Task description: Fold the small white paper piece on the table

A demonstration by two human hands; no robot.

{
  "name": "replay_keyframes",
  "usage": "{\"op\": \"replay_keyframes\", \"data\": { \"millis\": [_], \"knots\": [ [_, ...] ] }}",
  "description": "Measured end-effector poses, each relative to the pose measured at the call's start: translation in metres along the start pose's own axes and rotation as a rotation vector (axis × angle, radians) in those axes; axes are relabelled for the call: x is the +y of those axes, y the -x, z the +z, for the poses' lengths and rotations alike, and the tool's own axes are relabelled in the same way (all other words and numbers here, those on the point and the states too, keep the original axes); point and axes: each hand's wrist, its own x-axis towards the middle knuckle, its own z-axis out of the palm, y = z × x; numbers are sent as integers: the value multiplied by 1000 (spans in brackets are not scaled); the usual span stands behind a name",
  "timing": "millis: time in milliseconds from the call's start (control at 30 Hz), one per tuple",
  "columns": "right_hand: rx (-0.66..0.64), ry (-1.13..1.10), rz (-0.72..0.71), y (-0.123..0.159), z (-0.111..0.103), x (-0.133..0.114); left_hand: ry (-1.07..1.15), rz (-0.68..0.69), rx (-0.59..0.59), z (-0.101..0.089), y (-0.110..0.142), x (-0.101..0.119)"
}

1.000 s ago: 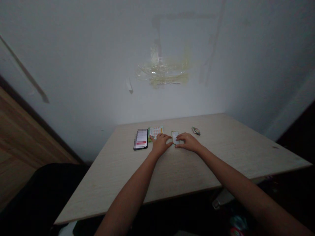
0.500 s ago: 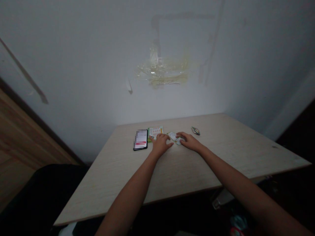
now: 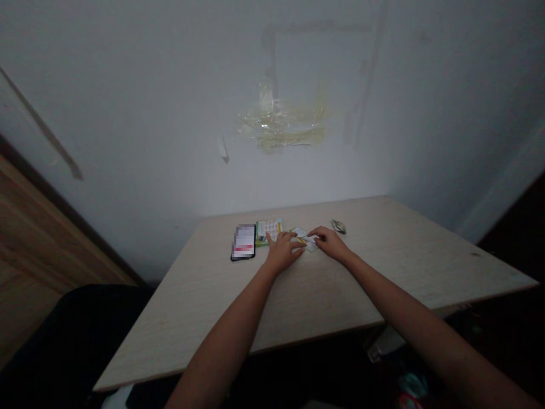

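My left hand [image 3: 281, 251] rests with spread fingers at the left side of a small creased piece of printed paper [image 3: 300, 233], its fingertips touching it. At the paper's right side, my right hand [image 3: 331, 243] has its thumb and fingers pinched together on the edge. Part of the paper is hidden under the fingers. Behind my left hand lies a flat printed sheet [image 3: 268, 227] with green edges and a yellow patch. A phone [image 3: 244, 243] with a lit, partly blurred screen lies left of that sheet.
A small crumpled, colourful piece [image 3: 339, 226] lies beyond my right hand. The pale wooden table [image 3: 204, 295] meets a wall [image 3: 170, 113] with old yellowed tape [image 3: 293, 128]. A dark object [image 3: 85, 324] stands at the left, and blurred items [image 3: 413, 386] sit below the table's right side.
My left hand has shifted slightly right, onto the small paper. The fingers of my right hand have closed on the paper's edge. Phone and flat sheet have stayed put.
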Motion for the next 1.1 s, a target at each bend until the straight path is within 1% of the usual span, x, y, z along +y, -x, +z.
{"op": "replay_keyframes", "data": {
  "millis": [100,233,367,467,567,733,900,1033,1100],
  "knots": [
    [19,40,-25,-1,-1,7,-8,-31,-22,-2,0,0],
    [97,151,31,-1,-6,18,-11,-41,-28,-5,0,0],
    [69,274,68,1,-12,27,9,-39,-42,-5,0,-1],
    [48,327,29,1,-14,28,34,-36,-64,-5,-1,-2],
    [20,334,-31,1,-15,27,44,-34,-77,-5,-1,-3],
    [-48,345,-31,0,-15,25,26,-44,-72,-5,-1,-5],
    [-43,348,-50,1,-15,26,17,-43,-62,-5,0,-3],
    [-30,324,-105,3,-14,24,-8,-44,-51,-7,0,-1],
    [-44,297,-136,3,-14,23,-20,-48,-44,-8,0,-1]
  ]
}}
